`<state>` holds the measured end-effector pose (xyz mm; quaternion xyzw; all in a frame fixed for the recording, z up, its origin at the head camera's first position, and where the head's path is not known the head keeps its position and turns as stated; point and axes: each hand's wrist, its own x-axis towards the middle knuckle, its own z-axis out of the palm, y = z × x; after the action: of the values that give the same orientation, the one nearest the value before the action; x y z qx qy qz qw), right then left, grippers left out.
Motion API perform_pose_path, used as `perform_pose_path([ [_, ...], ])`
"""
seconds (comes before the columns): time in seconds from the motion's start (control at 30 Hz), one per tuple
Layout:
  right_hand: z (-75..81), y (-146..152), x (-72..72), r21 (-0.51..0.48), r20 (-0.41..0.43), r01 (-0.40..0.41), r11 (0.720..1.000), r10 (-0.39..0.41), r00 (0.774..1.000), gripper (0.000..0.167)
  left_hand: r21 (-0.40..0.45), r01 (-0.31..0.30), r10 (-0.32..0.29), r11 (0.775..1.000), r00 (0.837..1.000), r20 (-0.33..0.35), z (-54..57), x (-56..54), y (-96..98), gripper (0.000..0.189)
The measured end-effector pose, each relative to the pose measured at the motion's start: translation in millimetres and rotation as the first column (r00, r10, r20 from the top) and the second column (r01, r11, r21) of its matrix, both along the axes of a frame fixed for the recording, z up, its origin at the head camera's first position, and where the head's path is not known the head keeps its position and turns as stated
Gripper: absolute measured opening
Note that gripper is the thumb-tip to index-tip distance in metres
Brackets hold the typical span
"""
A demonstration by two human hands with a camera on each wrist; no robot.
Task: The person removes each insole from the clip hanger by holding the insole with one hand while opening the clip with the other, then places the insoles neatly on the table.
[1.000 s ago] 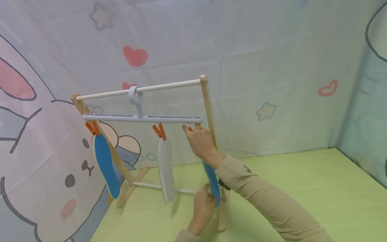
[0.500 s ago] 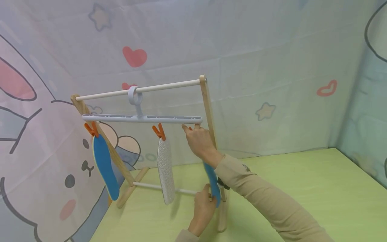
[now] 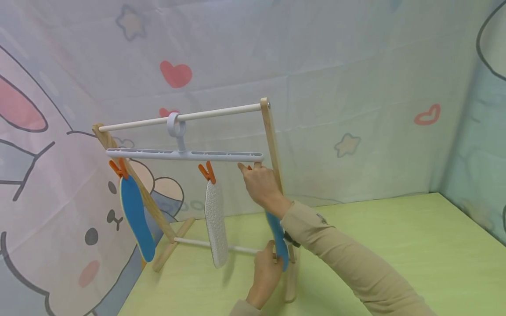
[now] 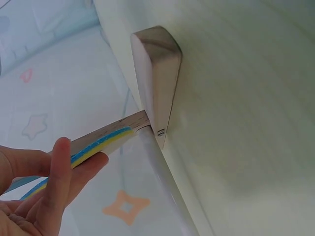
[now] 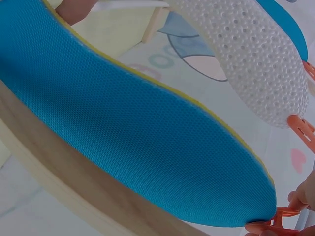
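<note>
"Head view first – where is the piece being handled?"

"The long blue woven-topped insole with a yellow edge (image 3: 278,232) hangs between five and six o'clock, partly behind the right arm. The right hand (image 3: 262,185) is at its top, by a small orange plastic clip (image 3: 249,168) just under the end of a slim white plastic hanger (image 3: 182,155). The left hand (image 3: 267,271) holds its bottom end, presumably to steady it."

"And the rest?"

"The hanger hooks over the round white rod (image 3: 221,113) of a pale wooden rack, probably so everything swings free of the smooth pale-green table (image 3: 375,254). A dimpled white insole (image 3: 216,224) is clipped at seven o'clock, another blue insole (image 3: 136,215) at eight. I see no container."

"Left wrist?"

"At eight o'clock, thumb and fingers pinch the handled insole's edge; a rounded wooden foot (image 4: 157,69) stands at twelve."

"Right wrist?"

"At four o'clock, the fingertips pinch the clip, whose mouth meets the insole's end – a squeeze that likely controls its bite. Whether it is fixed to the hanger, I cannot tell."
</note>
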<state>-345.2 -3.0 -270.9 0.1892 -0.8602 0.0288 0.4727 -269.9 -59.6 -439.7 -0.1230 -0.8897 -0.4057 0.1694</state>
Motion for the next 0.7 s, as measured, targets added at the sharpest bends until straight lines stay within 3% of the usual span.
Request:
perform_pose_path([
  [0.2,0.1,0.3,0.0,-0.006,0.009,-0.013,1.000,0.014,1.000,0.027,-0.006,0.006,-0.006,1.000,0.999,0.046,-1.9,0.3,2.2,0.036],
  [0.7,0.9,1.4,1.0,0.001,0.033,-0.030,1.000,0.030,0.999,0.027,-0.002,0.030,-0.030,1.000,0.999,0.045,-3.1,2.8,3.0,0.039],
])
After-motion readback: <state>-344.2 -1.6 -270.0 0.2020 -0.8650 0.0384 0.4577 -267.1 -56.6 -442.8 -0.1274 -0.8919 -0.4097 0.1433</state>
